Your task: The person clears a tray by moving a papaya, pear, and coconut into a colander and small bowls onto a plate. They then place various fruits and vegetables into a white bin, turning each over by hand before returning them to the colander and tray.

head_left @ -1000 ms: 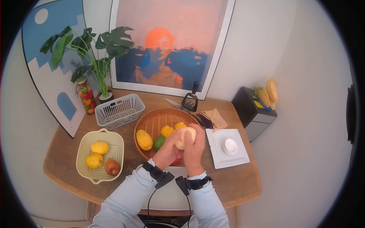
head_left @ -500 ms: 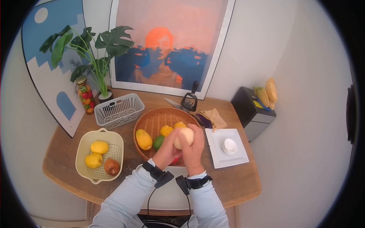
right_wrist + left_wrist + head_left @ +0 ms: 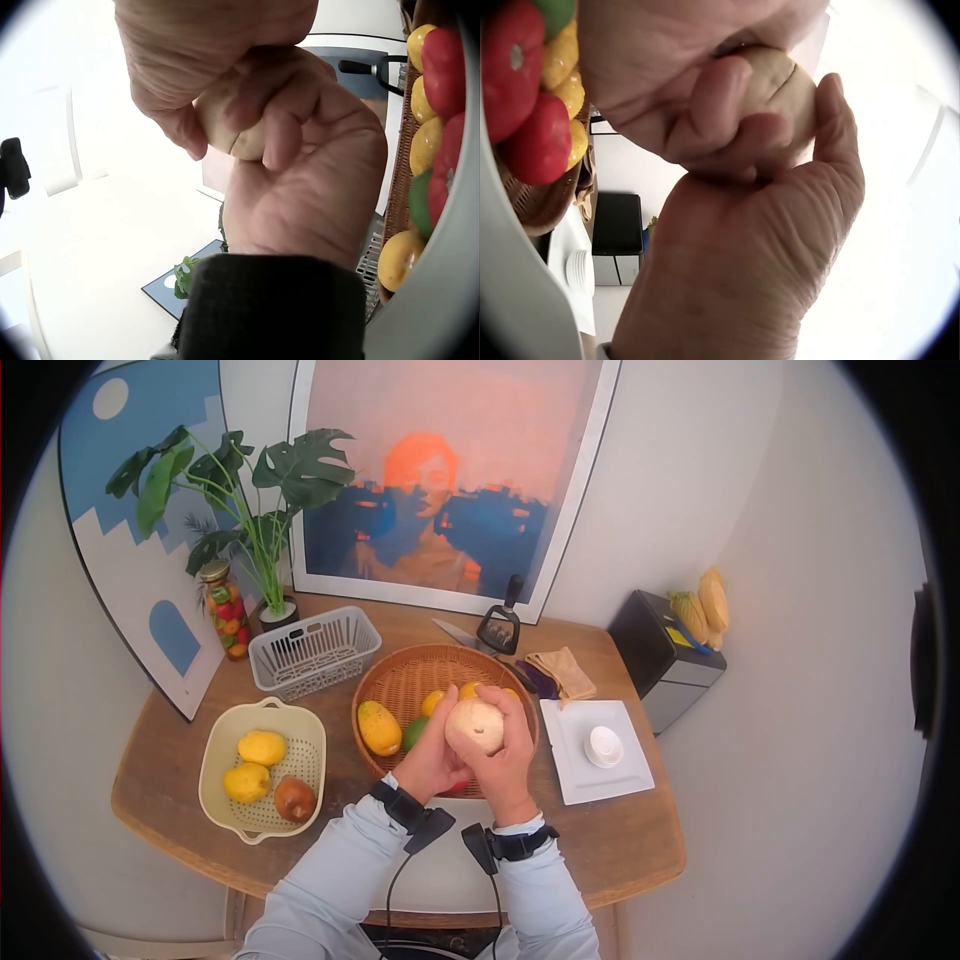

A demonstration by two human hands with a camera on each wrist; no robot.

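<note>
Both hands grip a pale cream, round jicama [image 3: 476,725] above a wicker basket [image 3: 400,665]. The left hand [image 3: 432,760] wraps its left side, and the right hand [image 3: 510,765] curls around the right side with its thumb across the front. A small stem scar faces up toward the head view. From below, the jicama [image 3: 793,88] shows a dark crease, with curled fingers of both hands underneath it. Behind the hands in the basket lie a speckled yellow fruit [image 3: 379,729], a green fruit [image 3: 413,733] and several red fruits [image 3: 511,67].
A cream colander [image 3: 212,760] with two yellow fruits and an onion [image 3: 295,799] stands left. Behind are a grey basket [image 3: 350,622], a jar [image 3: 226,615], a knife [image 3: 453,630] and a black-handled grater [image 3: 500,628]. On the right, a white plate [image 3: 630,775] bears small bowls.
The jicama has turned in the hands and come slightly lower and left, so its stem scar now shows. The left hand has shifted left a little; both hands keep hold.
</note>
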